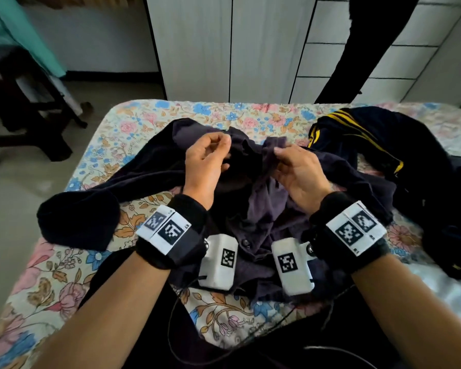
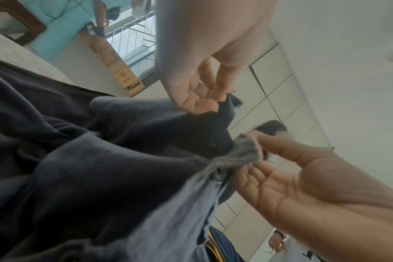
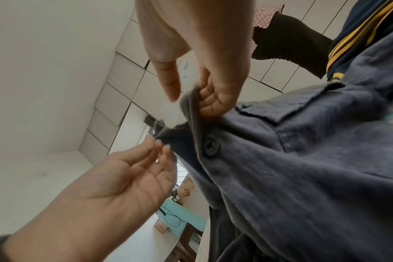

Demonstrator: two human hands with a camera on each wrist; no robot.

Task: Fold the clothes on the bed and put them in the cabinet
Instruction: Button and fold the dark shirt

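Behind the bed [image 1: 64, 275] with its flowered sheet, white cabinet [image 1: 197, 49] doors are standing closed. Both hands are lifting a dark button shirt [image 1: 264, 222] over the bed's middle: the left hand [image 1: 205, 161] is pinching one top edge, the right hand [image 1: 296, 171] another (collar area, apparently). A yellow-striped garment [image 1: 357, 134] is lying to the right.

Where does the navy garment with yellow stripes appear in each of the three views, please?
Head: striped garment lies right of centre, on the bed beyond the right hand.
Left wrist: only a sliver at the bottom edge.
Right wrist: top right corner.
Shared landmark: the dark buttoned shirt both hands hold.
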